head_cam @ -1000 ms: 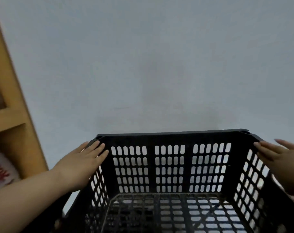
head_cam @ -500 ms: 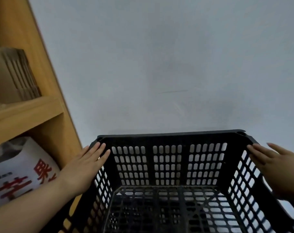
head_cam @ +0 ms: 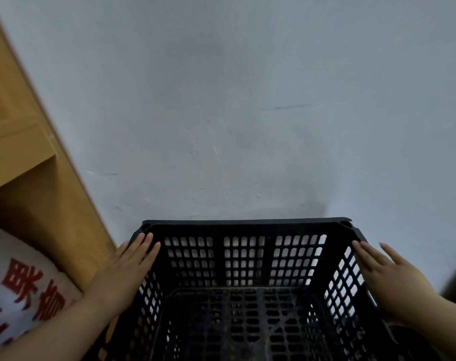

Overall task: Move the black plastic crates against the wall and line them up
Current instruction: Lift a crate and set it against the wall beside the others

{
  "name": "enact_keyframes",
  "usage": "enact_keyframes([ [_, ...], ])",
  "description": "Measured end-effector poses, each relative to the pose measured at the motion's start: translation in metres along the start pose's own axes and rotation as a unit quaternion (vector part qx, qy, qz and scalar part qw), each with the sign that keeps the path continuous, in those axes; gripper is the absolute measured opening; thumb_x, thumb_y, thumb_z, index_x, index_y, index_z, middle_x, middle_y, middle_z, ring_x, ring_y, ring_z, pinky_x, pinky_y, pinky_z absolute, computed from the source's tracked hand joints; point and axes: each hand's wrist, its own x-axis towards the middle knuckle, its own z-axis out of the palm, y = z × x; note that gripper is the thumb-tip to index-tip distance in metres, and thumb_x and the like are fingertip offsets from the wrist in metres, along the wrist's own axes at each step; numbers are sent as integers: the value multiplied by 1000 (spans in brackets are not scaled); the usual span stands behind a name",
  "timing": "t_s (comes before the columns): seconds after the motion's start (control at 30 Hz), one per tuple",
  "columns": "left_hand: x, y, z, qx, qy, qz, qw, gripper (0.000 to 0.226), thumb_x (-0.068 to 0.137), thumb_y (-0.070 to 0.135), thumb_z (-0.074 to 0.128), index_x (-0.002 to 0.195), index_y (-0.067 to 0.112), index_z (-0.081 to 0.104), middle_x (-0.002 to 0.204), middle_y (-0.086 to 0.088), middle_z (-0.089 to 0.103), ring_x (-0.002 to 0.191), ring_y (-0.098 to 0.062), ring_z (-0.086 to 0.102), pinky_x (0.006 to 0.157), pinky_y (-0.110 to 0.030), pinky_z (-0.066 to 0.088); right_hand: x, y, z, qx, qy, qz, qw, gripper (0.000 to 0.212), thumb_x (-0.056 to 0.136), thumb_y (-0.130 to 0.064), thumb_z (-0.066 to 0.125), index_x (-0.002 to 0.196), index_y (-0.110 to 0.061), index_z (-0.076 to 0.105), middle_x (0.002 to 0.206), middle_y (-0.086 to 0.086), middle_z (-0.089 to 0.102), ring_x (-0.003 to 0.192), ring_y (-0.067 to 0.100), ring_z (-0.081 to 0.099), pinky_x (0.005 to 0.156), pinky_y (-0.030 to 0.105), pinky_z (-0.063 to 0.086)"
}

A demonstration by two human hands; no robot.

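At far left: tan wooden shelf unit [head_cam: 39,204], white sack with red lettering [head_cam: 18,282] beneath, nearer than before. My left hand [head_cam: 125,272], fingers flat on left rim of black perforated plastic crate [head_cam: 243,259], unchanged. Crate's far rim by grey wall [head_cam: 247,100]. My right hand [head_cam: 385,277], flat on right rim.

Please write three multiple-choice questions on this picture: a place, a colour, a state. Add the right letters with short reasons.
1. Where is the wooden shelf relative to the black crate?
A. left of it
B. right of it
C. inside it

2. What colour is the print on the white bag?
A. green
B. red
C. blue

3. How do the left hand and right hand lie?
A. curled round handles
B. fingers straight against the crate's sides
C. away from the crate

Answers: 1 A, the shelf fills the left edge; 2 B, red characters show; 3 B, straight fingers lie on both side walls.
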Motion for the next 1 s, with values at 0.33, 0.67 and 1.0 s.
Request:
enact_keyframes([
  [0.33, 3, 3, 56, -13, -12, -12, 1000, 129, 10, 0, 85, 133, 3, 42, 138, -24, 45, 145, -26, -5, 112, -37, 1, 0, -21, 26, 21, -4, 72, 997, 63, 90, -31, -7, 143, -5, 16, 158, 5, -13, 146, 15, -12, 117, 36, -7],
  [0.67, -5, 14, 36, -146, -99, -157, 972, 101, 86, 5, 54, 139, 17, -31, 152, -11, -30, 144, -29, -16, 118, -37, -2, -5, -49, -3, -18, -189, 217, 958, 94, 70, -28, 72, 146, -6, 22, 152, 26, 20, 137, 36, 34, 110, 48, 32],
  [1.0, 0, 16, 40, -162, -86, -166, 969, 107, 84, 0, 57, 141, 22, -31, 151, -16, -31, 142, -29, -22, 117, -39, -5, 5, -45, -9, 27, -234, 238, 942, 79, 92, -25, 47, 148, -8, -7, 157, 19, -4, 147, 28, 6, 118, 42, 9],
])
